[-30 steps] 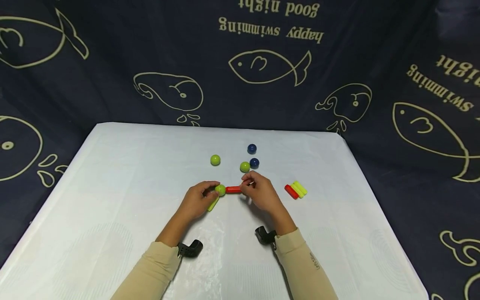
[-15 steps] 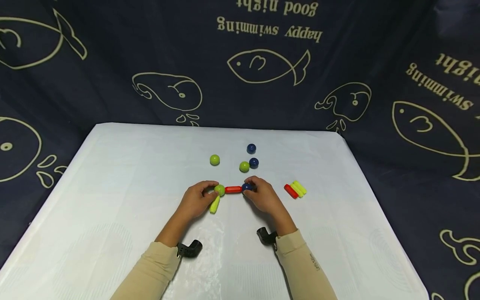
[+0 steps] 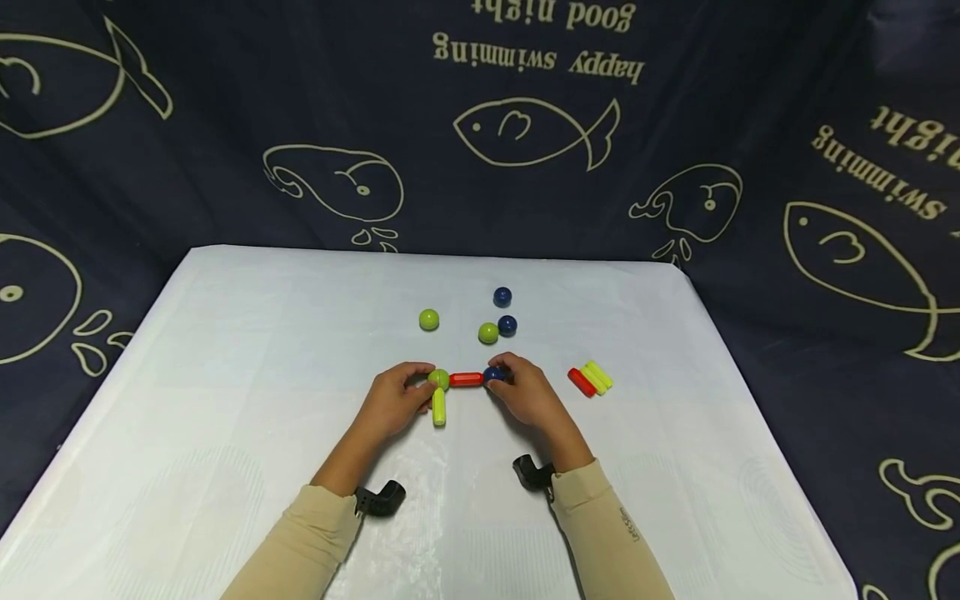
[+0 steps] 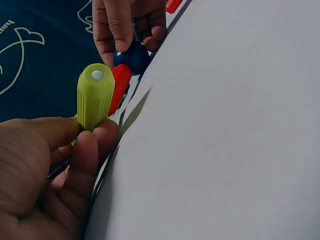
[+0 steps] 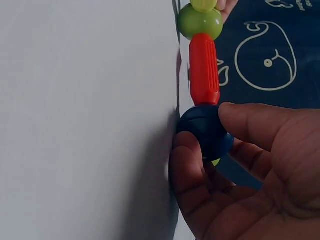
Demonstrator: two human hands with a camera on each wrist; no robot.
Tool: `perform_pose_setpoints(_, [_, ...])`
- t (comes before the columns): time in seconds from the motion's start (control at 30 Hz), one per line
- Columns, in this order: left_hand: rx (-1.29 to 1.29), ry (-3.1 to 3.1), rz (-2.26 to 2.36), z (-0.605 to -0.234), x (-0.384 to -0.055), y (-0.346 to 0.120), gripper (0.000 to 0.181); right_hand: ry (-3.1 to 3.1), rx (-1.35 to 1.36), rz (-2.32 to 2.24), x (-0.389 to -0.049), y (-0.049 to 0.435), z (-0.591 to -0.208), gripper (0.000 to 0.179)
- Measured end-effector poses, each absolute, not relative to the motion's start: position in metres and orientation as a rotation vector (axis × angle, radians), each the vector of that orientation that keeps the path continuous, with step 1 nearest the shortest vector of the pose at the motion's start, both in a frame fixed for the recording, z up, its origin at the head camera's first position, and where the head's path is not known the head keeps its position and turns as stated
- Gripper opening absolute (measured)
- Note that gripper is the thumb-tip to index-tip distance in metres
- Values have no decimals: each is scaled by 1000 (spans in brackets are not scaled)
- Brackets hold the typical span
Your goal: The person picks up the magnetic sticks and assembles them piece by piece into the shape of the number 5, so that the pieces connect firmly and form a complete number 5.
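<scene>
Between the fingers of my left hand is a green ball. A yellow-green rod joins that ball and points toward the person; in the left wrist view, its near end has a round silvery spot. From the ball's right side a red rod runs to a dark blue ball. My right hand pinches this blue ball between thumb and fingers. Ball, rod and ball lie in one line across the table. Fingers partly cover both balls.
Beyond the hands sit two loose green balls and two dark blue balls; one green and one blue ball are side by side. To the right lie a red rod and two yellow-green rods. A dark printed cloth hangs behind the white table.
The yellow-green rod has swung from slanting under my left hand to pointing straight toward the person. My right fingers have shifted, bringing the blue ball into sight at the red rod's end.
</scene>
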State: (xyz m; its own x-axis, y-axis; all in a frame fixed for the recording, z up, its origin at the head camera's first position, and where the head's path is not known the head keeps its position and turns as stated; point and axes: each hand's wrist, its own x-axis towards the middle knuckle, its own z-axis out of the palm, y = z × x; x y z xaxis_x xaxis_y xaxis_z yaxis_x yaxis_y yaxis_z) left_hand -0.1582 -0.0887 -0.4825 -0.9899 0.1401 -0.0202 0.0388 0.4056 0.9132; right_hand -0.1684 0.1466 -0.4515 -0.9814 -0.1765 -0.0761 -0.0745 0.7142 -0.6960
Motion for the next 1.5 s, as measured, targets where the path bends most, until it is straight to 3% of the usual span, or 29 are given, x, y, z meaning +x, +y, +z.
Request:
perform_pose_setpoints(0.8, [148,2407,1602,-472,-153,-95,44,2761,-168,-1187,-169,148,-453,25])
perform_pose_setpoints(1.5, [113,2510,1655,-478,-155,-88,34,2750,-295,-1169,-170,152,-454,24])
